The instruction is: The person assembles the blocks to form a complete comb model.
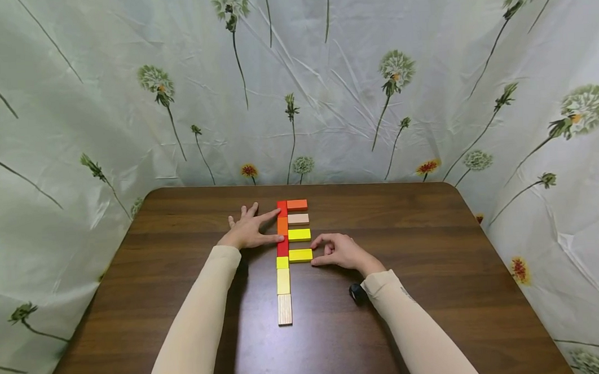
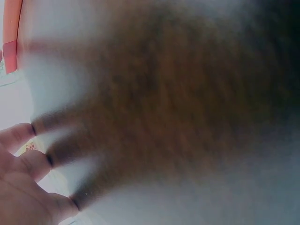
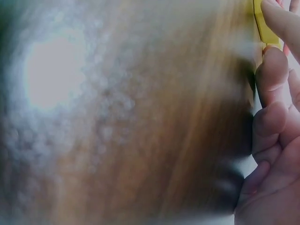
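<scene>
A column of flat blocks runs toward me: a red block, an orange block, another red block, a small yellow block, a pale yellow block and a plain wooden block. My left hand is spread, index fingertip on the far red block and thumb tip at the nearer one. Branching right are an orange-red block, a pale pink block and two yellow blocks. My right hand pinches the right end of the nearer yellow block between thumb and index finger.
The blocks lie on a dark brown wooden table with rounded far corners. A pale curtain with dandelion prints hangs behind and around it. A small black device is at my right wrist.
</scene>
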`<state>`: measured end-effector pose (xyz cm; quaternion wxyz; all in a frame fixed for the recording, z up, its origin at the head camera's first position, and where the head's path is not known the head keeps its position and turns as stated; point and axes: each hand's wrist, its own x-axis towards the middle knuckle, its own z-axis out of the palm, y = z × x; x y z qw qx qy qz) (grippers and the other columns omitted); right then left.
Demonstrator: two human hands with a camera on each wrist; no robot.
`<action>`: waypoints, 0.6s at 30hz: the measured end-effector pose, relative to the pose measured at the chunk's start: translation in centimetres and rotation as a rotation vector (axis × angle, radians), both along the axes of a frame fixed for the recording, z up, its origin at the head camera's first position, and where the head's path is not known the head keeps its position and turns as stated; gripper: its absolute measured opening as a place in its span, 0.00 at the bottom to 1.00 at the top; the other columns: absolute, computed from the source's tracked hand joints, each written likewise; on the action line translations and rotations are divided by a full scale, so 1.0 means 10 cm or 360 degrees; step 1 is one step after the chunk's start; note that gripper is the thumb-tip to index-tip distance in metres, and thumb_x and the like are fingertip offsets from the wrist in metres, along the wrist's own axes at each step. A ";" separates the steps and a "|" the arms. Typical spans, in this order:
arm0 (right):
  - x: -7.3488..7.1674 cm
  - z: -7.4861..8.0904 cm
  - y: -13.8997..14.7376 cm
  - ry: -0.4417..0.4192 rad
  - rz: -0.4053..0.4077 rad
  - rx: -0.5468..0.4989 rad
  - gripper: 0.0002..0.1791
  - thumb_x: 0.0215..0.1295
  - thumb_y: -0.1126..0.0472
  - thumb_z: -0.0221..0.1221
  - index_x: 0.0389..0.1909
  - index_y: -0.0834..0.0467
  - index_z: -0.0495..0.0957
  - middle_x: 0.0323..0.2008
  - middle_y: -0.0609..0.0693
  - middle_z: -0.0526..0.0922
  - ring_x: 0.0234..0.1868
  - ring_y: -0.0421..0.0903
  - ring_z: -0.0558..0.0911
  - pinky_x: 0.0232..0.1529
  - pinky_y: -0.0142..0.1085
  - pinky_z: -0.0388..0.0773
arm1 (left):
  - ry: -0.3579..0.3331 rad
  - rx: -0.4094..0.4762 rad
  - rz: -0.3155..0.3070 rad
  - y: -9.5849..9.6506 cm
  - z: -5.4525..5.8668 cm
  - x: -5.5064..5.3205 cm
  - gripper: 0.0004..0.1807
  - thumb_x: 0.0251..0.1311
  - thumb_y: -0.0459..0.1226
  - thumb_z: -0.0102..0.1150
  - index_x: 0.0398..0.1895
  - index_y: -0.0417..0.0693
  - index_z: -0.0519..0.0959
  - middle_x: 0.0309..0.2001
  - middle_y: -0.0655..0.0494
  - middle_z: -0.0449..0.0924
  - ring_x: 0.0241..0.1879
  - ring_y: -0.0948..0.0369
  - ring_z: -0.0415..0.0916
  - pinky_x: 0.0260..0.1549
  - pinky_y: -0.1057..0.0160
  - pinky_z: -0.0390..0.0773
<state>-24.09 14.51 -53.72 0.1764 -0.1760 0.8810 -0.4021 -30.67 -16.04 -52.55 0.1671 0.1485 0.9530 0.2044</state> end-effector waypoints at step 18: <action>-0.01 0.00 -0.01 0.0035 0.0038 0.0055 0.17 0.66 0.48 0.75 0.52 0.49 0.86 0.23 0.44 0.74 0.25 0.40 0.70 0.31 0.33 0.66 | -0.0031 -0.0012 -0.0022 -0.01 0.02 -0.01 0.53 0.61 0.73 0.63 0.87 0.75 0.55 0.88 0.34 0.34 0.84 0.25 0.26 0.72 0.14 0.29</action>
